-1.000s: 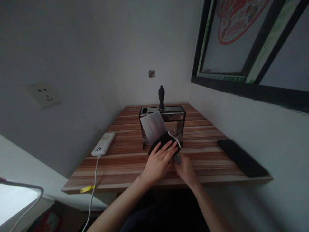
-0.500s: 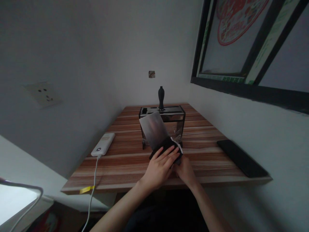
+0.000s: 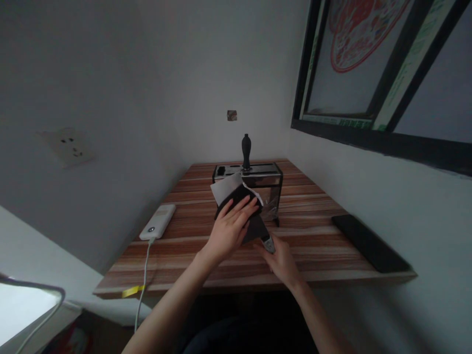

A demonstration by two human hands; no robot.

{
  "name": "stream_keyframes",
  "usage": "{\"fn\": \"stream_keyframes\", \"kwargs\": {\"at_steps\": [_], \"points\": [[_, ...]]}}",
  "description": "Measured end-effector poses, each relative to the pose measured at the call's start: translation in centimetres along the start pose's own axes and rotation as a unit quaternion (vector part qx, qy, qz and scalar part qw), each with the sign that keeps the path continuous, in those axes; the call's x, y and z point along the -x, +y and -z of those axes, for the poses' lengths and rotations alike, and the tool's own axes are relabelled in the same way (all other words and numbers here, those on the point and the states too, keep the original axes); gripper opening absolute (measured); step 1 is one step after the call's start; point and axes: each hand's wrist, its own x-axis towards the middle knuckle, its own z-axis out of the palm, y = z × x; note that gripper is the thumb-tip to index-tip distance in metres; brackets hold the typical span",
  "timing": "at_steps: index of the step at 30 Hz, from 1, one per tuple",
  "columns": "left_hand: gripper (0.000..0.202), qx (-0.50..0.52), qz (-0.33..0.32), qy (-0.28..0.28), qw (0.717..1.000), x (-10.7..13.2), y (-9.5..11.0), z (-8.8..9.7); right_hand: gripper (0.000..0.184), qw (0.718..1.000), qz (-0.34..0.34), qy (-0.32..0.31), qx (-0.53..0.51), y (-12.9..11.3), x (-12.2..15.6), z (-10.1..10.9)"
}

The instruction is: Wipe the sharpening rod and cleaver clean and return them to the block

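My right hand (image 3: 282,258) is closed round the grey handle (image 3: 269,243) of a cleaver near the front edge of the table. The broad metal blade (image 3: 226,186) points away and to the left, tilted above the tabletop. A black cloth (image 3: 236,192) with a white edge lies across the middle of the blade. My left hand (image 3: 229,226) presses it down, fingers closed over it. Bare blade shows beyond the cloth and again between cloth and handle. Just behind stands a knife block (image 3: 263,172) with a black-handled tool (image 3: 246,150) upright in it.
A white power bank (image 3: 158,222) with a cable lies on the left of the wooden table (image 3: 306,196). Yellow tape (image 3: 132,291) is on the front edge. At the right edge rests a black phone-like slab (image 3: 370,243). Walls stand close on both sides.
My left hand and the black cloth have slid up the blade, away from the handle, toward the far left. The blade near the handle now shows. My right hand stays nearly in place.
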Motion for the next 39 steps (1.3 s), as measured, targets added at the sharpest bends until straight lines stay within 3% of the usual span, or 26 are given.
{"fn": "stream_keyframes", "kwargs": {"at_steps": [7,14,29,35,39], "points": [[0.043,-0.012,0.025,0.050,0.998,-1.8,-2.3,1.5,0.029,1.000,-0.008,-0.003,0.012,-0.1,0.1,-0.1],[0.042,-0.019,0.036,0.076,0.996,-2.7,-3.3,2.5,0.029,1.000,-0.014,-0.004,0.009,0.0,0.1,-0.2],[0.044,-0.033,0.058,0.090,0.994,-1.6,-3.6,3.2,0.028,0.999,0.030,0.005,0.021,0.3,-0.1,-0.2],[0.044,0.059,0.128,0.139,0.980,-0.1,-4.0,4.3,0.030,1.000,-0.010,0.013,0.013,0.3,0.2,-0.4],[0.039,0.160,0.222,0.214,0.938,2.1,-4.3,4.4,0.031,0.999,-0.032,0.001,0.009,0.1,0.3,-0.4]]}}
